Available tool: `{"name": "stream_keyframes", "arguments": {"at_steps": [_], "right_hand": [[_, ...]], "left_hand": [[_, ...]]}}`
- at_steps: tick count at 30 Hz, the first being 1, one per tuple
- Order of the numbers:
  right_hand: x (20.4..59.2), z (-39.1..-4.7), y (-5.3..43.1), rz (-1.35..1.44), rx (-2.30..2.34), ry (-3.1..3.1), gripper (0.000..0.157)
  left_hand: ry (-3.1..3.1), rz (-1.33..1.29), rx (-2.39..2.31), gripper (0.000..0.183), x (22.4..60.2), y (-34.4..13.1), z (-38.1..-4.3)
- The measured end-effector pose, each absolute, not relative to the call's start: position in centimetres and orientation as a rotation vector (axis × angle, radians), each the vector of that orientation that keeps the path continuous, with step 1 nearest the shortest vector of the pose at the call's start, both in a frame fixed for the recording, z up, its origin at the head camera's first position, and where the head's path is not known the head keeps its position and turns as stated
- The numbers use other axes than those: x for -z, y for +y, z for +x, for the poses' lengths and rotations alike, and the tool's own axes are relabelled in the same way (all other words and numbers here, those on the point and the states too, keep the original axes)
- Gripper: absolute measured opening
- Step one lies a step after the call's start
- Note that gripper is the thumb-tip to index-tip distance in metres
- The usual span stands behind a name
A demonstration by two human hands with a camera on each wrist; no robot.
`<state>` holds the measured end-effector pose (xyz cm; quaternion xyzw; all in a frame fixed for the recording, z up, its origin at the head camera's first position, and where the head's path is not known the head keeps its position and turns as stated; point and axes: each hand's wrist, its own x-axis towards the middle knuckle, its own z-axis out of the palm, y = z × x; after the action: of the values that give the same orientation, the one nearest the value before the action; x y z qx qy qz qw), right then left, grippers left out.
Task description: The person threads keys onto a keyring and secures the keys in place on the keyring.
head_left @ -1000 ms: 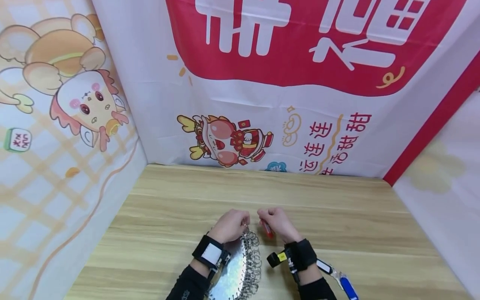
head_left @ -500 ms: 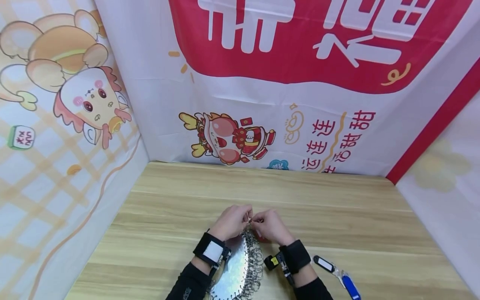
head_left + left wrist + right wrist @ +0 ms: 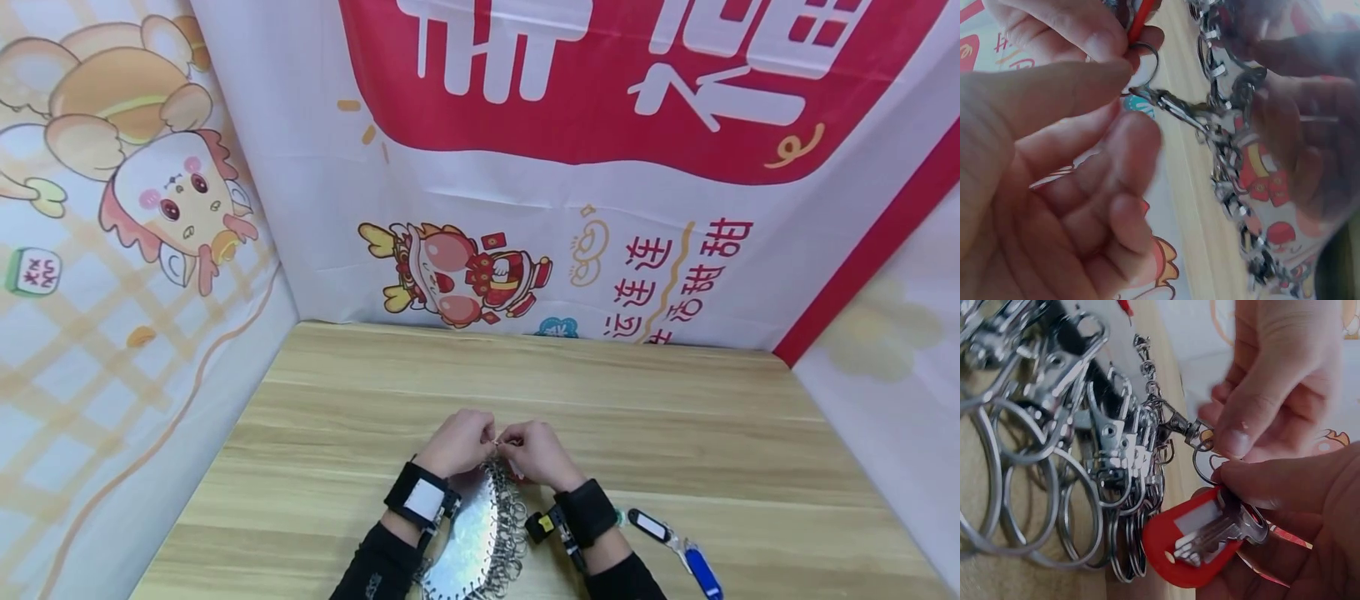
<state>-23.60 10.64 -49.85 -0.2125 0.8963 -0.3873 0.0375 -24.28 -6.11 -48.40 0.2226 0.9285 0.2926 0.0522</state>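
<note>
A shiny, mirror-like plate (image 3: 467,533) lies under my left forearm, its edge lined with chain and a row of metal clasps and rings (image 3: 1066,506). One clasp (image 3: 1180,110) at the far end carries a split key ring (image 3: 1155,62). My left hand (image 3: 459,443) pinches this ring between thumb and finger. My right hand (image 3: 542,454) meets it there, holding a red key tag (image 3: 1169,544) and a silver key (image 3: 1216,534) by their ring. The fingertips hide where the two rings meet.
Right of my right wrist, a black-and-white tag (image 3: 649,526) and a blue key tag (image 3: 702,572) lie on the wooden table (image 3: 360,375). A printed cloth (image 3: 315,208) hangs along the back edge, with another patterned wall (image 3: 82,333) at the left.
My right hand has come left with the red key tag, and its fingers now meet those of my left hand at the ring. The black-and-white tag has come into fuller view.
</note>
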Motion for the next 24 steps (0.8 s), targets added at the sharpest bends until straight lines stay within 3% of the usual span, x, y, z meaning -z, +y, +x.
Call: {"name": "stream_keyframes", "arguments": {"at_steps": [5, 17, 24], "right_hand": [[49.81, -23.58, 10.55, -0.562, 1.223, 2.708, 0.008], [49.47, -23.39, 10.73, -0.619, 1.256, 2.646, 0.011], [49.76, -23.56, 10.87, -0.628, 1.239, 2.653, 0.012]], "left_hand": [[2.771, 0.637, -0.861, 0.023, 48.41, -6.57, -24.12], [2.868, 0.816, -0.725, 0.021, 47.79, -6.61, -24.1], [2.873, 0.759, -0.726, 0.017, 47.55, -6.38, -23.96]]}}
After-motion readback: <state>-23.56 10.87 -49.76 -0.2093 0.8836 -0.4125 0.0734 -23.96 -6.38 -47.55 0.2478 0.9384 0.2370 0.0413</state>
